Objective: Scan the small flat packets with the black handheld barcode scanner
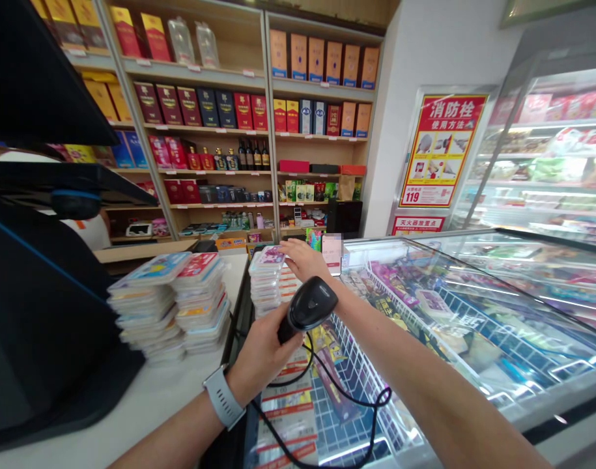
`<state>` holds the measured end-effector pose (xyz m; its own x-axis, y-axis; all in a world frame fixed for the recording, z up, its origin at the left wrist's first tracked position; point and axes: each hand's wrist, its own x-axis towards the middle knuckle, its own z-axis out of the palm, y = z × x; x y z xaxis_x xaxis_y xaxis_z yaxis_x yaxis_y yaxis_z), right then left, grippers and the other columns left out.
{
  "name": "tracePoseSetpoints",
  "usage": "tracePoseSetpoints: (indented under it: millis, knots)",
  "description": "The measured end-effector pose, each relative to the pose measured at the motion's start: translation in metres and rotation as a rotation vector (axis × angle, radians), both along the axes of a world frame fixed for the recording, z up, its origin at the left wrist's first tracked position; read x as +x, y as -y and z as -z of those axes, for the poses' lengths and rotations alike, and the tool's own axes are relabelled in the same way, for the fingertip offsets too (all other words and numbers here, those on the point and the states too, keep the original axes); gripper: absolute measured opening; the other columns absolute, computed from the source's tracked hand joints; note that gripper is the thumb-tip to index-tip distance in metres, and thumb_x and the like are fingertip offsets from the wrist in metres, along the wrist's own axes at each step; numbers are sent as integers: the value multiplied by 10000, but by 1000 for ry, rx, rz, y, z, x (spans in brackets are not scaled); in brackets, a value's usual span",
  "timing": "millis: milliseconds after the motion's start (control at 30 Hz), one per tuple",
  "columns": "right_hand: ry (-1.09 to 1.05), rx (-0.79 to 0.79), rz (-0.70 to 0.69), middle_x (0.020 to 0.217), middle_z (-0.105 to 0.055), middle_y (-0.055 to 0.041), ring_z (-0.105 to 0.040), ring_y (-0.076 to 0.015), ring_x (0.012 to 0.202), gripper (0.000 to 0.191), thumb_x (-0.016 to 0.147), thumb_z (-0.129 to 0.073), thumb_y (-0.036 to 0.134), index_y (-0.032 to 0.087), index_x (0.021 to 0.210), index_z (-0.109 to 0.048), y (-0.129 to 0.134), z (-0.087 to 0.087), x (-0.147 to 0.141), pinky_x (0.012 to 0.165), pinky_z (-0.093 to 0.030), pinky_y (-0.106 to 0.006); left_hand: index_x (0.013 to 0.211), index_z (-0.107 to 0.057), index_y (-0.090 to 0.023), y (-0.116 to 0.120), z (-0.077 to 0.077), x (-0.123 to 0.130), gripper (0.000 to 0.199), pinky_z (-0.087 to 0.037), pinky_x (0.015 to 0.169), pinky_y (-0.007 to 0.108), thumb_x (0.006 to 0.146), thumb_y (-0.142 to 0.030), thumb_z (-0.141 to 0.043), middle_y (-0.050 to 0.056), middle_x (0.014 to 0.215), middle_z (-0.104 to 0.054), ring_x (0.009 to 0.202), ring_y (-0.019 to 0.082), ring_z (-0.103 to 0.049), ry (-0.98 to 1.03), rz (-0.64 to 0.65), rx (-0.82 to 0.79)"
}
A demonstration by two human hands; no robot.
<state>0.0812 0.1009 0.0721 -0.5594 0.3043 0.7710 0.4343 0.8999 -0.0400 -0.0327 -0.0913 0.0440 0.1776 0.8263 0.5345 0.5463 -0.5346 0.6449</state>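
Observation:
My left hand (261, 355), with a grey watch band on its wrist, is wrapped round the handle of a black barcode scanner (311, 305). The scanner's cable (376, 423) loops down over the freezer glass. Farther forward, my right hand (306, 260) reaches past the scanner to a stack of flat, clear plastic packs (266, 290). Its fingers lie stretched over the right edge of the top pack (271, 256), which has a purple label. To the left on the counter stand two more piles, one topped by a blue pack (158, 267), the other by a red pack (198, 264).
A glass-topped freezer (454, 312) with wire baskets of packaged goods spans the right side. At left, a black checkout terminal (43, 293) stands on the white counter (156, 404). A phone (332, 255) is upright beyond my right hand. Shelves of boxes (207, 107) line the back.

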Motion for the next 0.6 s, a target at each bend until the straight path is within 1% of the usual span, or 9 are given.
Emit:
tracePoseSetpoints:
  millis: [167, 267, 367, 467, 533, 600]
  knots:
    - [-65, -22, 90, 1296, -620, -93, -514, -201, 1260, 332, 896, -489, 136, 190, 1189, -633, 11, 0, 22, 1104, -394, -394, 1139, -607, -176, 1, -2, 1, 347, -495, 829, 288, 792, -172, -604, 41, 1004, -706, 907, 198, -652, -22, -21, 11]
    - [-125, -70, 163, 1249, -640, -107, -577, -215, 1173, 305, 918, -464, 161, 174, 1187, -609, 19, 2, 39, 1041, -441, -378, 1147, -604, -180, 0, -2, 1, 345, -497, 841, 292, 803, -184, -594, 39, 1026, -708, 930, 203, -657, -37, -19, 5]
    - [-176, -140, 266, 1190, -655, -117, -620, -236, 1079, 290, 943, -436, 204, 177, 1200, -567, 26, 9, 57, 914, -498, -368, 1154, -601, -174, 0, 0, 0, 338, -501, 855, 304, 820, -220, -589, 50, 1048, -709, 959, 216, -659, -46, -20, 2]
    - [-229, -182, 368, 1070, -674, -102, -642, -231, 964, 251, 953, -422, 243, 193, 1165, -547, 30, 18, 76, 796, -502, -323, 1160, -601, -174, -1, 4, -1, 335, -504, 861, 306, 834, -247, -582, 55, 1058, -709, 968, 219, -660, -59, -23, 7]
    - [-260, -192, 398, 1030, -666, -92, -635, -224, 911, 231, 956, -402, 252, 196, 1136, -536, 32, 25, 88, 763, -487, -312, 1153, -604, -175, -2, 5, -1, 327, -506, 865, 304, 837, -255, -583, 55, 1063, -709, 971, 218, -661, -65, -27, 9]
    - [-277, -193, 406, 1032, -652, -99, -620, -226, 902, 226, 956, -381, 256, 188, 1113, -529, 33, 31, 100, 757, -476, -319, 1154, -603, -176, -3, 5, -1, 330, -510, 866, 307, 837, -266, -586, 55, 1060, -711, 968, 219, -664, -67, -37, 9]
